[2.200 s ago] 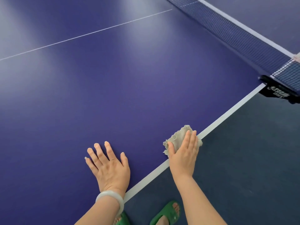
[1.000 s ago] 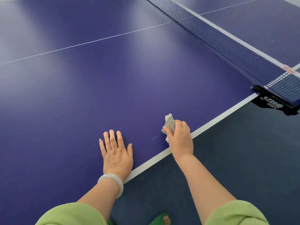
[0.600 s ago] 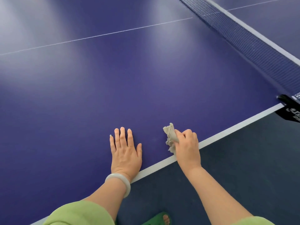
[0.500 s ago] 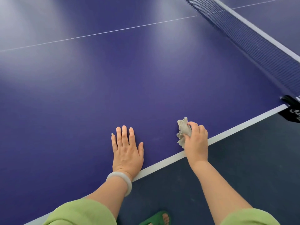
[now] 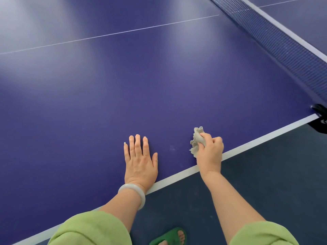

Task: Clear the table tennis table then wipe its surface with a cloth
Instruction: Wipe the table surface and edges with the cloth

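The blue table tennis table fills most of the view, with a white stripe along its near edge. My right hand is closed around a crumpled grey cloth, which sticks out past my fingers and sits just above or on the surface near the edge. My left hand lies flat, palm down, fingers together, on the table to the left of the cloth. A faint pale smudge shows on the surface between my hands.
The dark net with a white top band runs along the upper right, its black clamp at the table's edge. A thin white centre line crosses the far surface. Dark floor and a green sandal lie below.
My right hand went from pressing the cloth flat at the edge to bunching it in a fist. It shifted slightly right along the edge. My left hand stayed flat on the table.
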Demonstrator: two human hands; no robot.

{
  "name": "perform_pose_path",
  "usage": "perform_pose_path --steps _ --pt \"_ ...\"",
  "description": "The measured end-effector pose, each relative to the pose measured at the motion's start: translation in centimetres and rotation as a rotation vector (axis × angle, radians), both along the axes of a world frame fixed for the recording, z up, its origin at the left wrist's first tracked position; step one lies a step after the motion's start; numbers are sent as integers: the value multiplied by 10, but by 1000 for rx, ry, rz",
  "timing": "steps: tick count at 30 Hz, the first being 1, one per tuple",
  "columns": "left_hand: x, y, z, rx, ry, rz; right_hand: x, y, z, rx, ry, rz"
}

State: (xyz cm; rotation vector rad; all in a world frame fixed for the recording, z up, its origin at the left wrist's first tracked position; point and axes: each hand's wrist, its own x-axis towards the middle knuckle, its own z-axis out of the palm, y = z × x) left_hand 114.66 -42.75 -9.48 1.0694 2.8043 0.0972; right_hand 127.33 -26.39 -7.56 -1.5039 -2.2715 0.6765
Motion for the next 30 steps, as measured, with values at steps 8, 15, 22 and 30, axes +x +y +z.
perform_pose_path --steps 8,15,22,30 --pt "-1 -2 0 14 -12 -4 5 -20 -1 55 41 616" --pt "-1 -1 1 -6 -23 0 -5 -25 14 -202 117 306" --pt "-1 -1 4 -25 -42 -11 13 -38 12 -192 119 299" --pt "-6 -4 8 -3 -118 -39 -5 -72 9 -230 145 175"
